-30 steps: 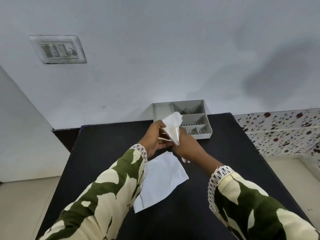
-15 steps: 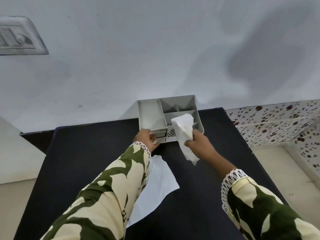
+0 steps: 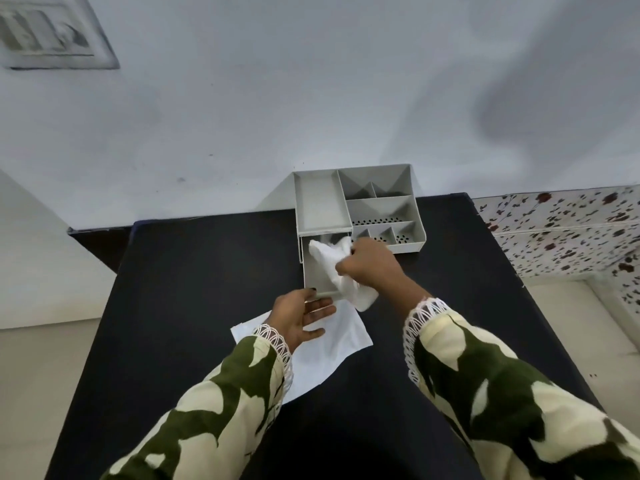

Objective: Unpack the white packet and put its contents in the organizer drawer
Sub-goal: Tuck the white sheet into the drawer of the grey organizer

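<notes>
Drawer (image 3: 320, 271) now out — white bundle (image 3: 332, 263) over it

Both sleeves (image 3: 221, 407) are cream with dark green camouflage blotches and white lace-trimmed cuffs (image 3: 424, 311).

Black table (image 3: 194, 306) against pale wall (image 3: 311, 81).

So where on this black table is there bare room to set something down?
Free: the table left of the drawer and left hand; the strip right of the organizer; the near middle between the sleeves. Crowded: in front of the drawer, where the right hand, the white packet and the flat white sheet sit.
</notes>
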